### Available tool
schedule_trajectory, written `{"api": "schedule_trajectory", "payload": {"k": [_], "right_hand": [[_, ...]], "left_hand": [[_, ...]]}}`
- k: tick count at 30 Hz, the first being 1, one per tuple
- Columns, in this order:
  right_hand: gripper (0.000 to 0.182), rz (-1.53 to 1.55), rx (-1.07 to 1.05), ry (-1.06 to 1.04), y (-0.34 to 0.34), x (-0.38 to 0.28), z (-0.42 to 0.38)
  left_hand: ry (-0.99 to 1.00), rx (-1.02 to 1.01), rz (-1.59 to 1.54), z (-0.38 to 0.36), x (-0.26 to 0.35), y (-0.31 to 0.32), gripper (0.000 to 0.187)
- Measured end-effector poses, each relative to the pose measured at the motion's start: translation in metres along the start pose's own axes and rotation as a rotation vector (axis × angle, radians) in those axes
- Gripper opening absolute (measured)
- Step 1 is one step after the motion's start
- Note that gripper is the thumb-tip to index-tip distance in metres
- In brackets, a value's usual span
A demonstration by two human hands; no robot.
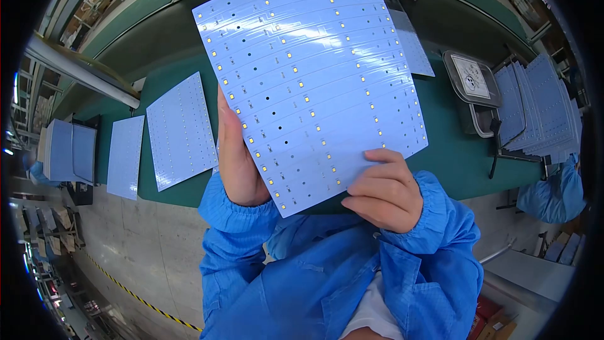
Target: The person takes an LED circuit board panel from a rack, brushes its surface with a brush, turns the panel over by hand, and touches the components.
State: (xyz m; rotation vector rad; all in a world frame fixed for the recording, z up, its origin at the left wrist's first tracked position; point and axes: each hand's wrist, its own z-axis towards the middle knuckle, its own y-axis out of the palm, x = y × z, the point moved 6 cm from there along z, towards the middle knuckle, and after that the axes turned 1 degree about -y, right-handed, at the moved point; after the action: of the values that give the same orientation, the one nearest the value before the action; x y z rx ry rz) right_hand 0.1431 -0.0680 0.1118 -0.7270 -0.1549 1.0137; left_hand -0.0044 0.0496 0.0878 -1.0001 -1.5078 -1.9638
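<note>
Held up in front of me is a large white LED circuit board panel (333, 113), with rows of small yellow LEDs and dark holes across its face. My left hand (239, 157) grips its left edge, the thumb along the side and the other fingers hidden behind it. At the lower right edge, my right hand (387, 192) has its fingers curled against the panel's bottom border. The panel is tilted and light glares off its upper half. Both arms wear blue sleeves with elastic cuffs.
More panels lie on the green table (453, 157): a dotted panel (181, 132) and a plain-looking panel (126, 154) at left, another panel (412, 44) behind. At right stand a tray (472, 79) and a rack of upright panels (538, 107). Another person's blue sleeve (553, 195) shows there.
</note>
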Motion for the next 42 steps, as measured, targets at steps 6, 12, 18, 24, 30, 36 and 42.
{"api": "schedule_trajectory", "payload": {"k": [6,12,18,24,30,36,42], "right_hand": [[0.019,0.016,0.104,0.029,-0.024,-0.006,-0.008],[0.026,-0.106,-0.101,0.033,-0.008,-0.010,0.006],[0.029,-0.096,-0.047,0.012,-0.003,-0.003,0.002],[0.022,-0.024,0.038,-0.035,-0.007,-0.004,-0.002],[0.020,0.024,0.149,0.024,-0.041,-0.008,-0.015],[0.017,-0.211,0.240,0.206,-0.076,0.004,-0.030],[0.027,-0.437,0.535,0.391,-0.104,0.025,-0.055]], "left_hand": [[-0.031,0.005,-0.015,0.002,-0.003,-0.003,0.058],[-0.030,-0.014,-0.029,0.001,-0.005,0.004,0.056],[-0.017,-0.012,-0.045,0.000,-0.007,0.000,0.056],[-0.023,-0.004,-0.020,0.001,-0.006,0.004,0.056],[-0.054,0.009,-0.043,0.000,-0.008,-0.006,0.057],[-0.073,0.038,0.059,-0.006,-0.013,-0.013,0.059],[-0.016,-0.018,0.147,-0.010,-0.014,-0.018,0.057]]}}
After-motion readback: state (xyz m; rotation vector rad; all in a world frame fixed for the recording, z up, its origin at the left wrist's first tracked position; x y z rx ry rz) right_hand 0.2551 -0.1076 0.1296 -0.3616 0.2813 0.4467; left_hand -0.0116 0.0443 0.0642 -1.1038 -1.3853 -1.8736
